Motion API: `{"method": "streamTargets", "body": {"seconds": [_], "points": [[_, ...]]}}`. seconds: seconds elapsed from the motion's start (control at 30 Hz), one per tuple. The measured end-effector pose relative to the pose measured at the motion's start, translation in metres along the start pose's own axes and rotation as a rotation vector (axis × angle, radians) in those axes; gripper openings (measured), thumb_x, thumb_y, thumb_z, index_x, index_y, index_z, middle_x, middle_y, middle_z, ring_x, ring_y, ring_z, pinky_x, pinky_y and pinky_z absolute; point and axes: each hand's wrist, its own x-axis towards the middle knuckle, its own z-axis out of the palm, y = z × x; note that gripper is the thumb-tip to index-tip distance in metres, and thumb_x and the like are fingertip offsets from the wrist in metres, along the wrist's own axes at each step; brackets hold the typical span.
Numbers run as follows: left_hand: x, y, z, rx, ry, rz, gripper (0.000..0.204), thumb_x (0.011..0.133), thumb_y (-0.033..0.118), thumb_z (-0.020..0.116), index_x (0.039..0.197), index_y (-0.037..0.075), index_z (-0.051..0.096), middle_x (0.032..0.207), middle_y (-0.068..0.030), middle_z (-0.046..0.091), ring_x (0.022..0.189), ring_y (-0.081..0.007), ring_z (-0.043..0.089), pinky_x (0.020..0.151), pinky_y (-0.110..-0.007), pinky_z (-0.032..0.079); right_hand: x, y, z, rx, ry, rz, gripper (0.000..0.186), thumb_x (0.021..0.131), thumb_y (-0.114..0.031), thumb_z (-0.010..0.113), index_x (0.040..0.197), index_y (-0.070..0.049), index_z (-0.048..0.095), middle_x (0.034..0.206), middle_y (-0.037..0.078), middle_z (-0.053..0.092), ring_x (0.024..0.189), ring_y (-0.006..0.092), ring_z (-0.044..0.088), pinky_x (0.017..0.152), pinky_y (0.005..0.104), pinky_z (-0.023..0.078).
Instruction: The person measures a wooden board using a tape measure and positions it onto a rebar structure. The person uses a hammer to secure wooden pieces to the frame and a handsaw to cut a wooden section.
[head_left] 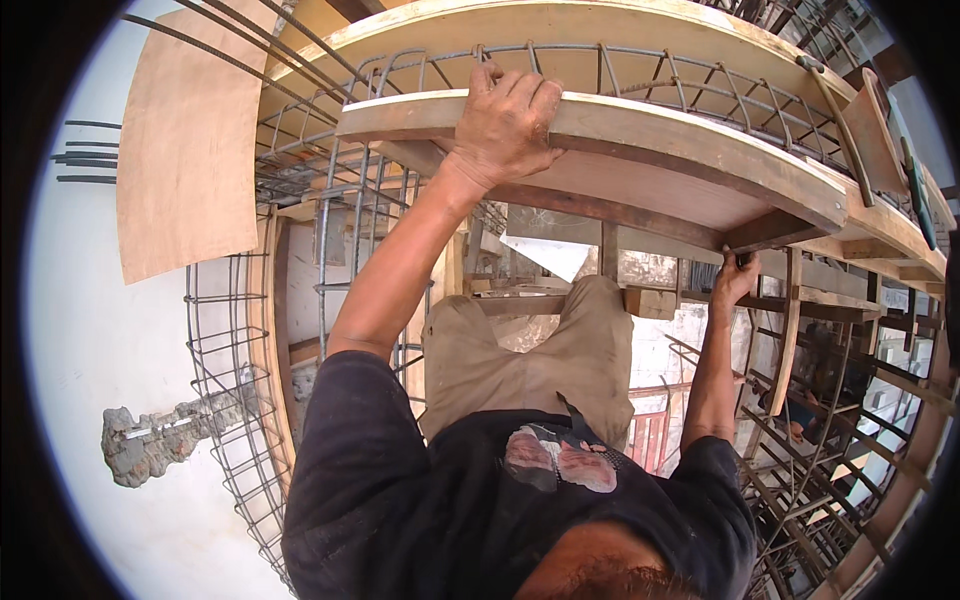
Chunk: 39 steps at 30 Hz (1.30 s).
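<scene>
Wooden panel (pixel 650 185) sits far, just beside a steel cage (pixel 676 80). Left hand (pixel 508 122) grips its far edge, fingers over; right hand (pixel 737 277) meets its near right end, closure indeterminable.

Two hands (pixel 510 120) (pixel 738 278) — one framed panel (pixel 640 185), one dark T-shirt (pixel 465 500), one wall patch (pixel 160 452)

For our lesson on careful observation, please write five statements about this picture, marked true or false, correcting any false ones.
1. The left grip is over the top edge of the wooden frame. True.
2. The right grip is higher in the picture than the left one. False: it is lower.
3. The person's shirt is white. False: it is dark.
4. Steel rebar runs beyond the wooden frame. True.
5. The tan plywood sheet is at the picture's right. False: at the left.
</scene>
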Motion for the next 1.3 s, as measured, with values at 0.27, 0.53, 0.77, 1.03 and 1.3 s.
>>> {"method": "streamTargets", "body": {"seconds": [0.27, 0.53, 0.77, 1.03, 1.3], "points": [[0.016, 0.031, 0.015, -0.012, -0.073, 0.004, 0.074, 0.051, 0.026, 0.092, 0.116, 0.010, 0.061, 0.105, -0.0062, 0.064, 0.101, -0.0245, 0.062, 0.097, -0.047, 0.040, 0.003, 0.051, 0.009, 0.017, -0.083, 0.007, 0.021, 0.091, -0.004, 0.071, 0.108, 0.005, 0.061, 0.094, 0.012, 0.069, 0.085, 0.0180, 0.059, 0.082, 0.0335, 0.049], [0.022, 0.025, 0.011, 0.044, -0.118, -0.001, 0.077, 0.052, 0.023, 0.091, 0.121, 0.009, 0.060, 0.107, -0.0080, 0.063, 0.101, -0.0255, 0.061, 0.099, -0.048, 0.040, 0.033, -0.018, 0.008, -0.389, -0.290, 0.077, 0.042, 0.093, -0.036, 0.070, 0.097, 0.005, 0.062, 0.092, 0.031, 0.068, 0.090, 0.0495, 0.065, 0.079, 0.0533, 0.051], [0.027, 0.020, 0.033, 0.137, -0.152, -0.053, 0.074, 0.053, 0.024, 0.091, 0.117, 0.007, 0.059, 0.104, -0.0095, 0.061, 0.101, -0.0282, 0.060, 0.099, -0.047, 0.040, 0.052, -0.016, 0.029, -0.527, -0.405, 0.030, 0.051, 0.100, -0.045, 0.057, 0.096, 0.005, 0.061, 0.090, 0.028, 0.070, 0.087, 0.0462, 0.069, 0.080, 0.0537, 0.054], [0.025, 0.033, 0.060, 0.110, -0.162, -0.089, 0.071, 0.054, 0.026, 0.091, 0.114, 0.009, 0.058, 0.105, -0.0097, 0.060, 0.102, -0.0288, 0.058, 0.099, -0.047, 0.040, 0.040, 0.004, 0.028, -0.656, -0.453, 0.127, 0.045, 0.099, -0.041, 0.060, 0.091, 0.001, 0.072, 0.091, 0.025, 0.072, 0.092, 0.0444, 0.070, 0.081, 0.0541, 0.054], [0.018, 0.037, 0.053, 0.204, -0.197, -0.184, 0.065, 0.060, 0.031, 0.090, 0.114, 0.014, 0.057, 0.106, -0.0065, 0.060, 0.103, -0.0264, 0.060, 0.094, -0.045, 0.042, 0.038, -0.288, -0.045, -0.120, -0.692, -0.440, 0.038, 0.101, -0.038, 0.059, 0.101, -0.002, 0.071, 0.090, 0.017, 0.070, 0.092, 0.0380, 0.068, 0.079, 0.0477, 0.053]]}}
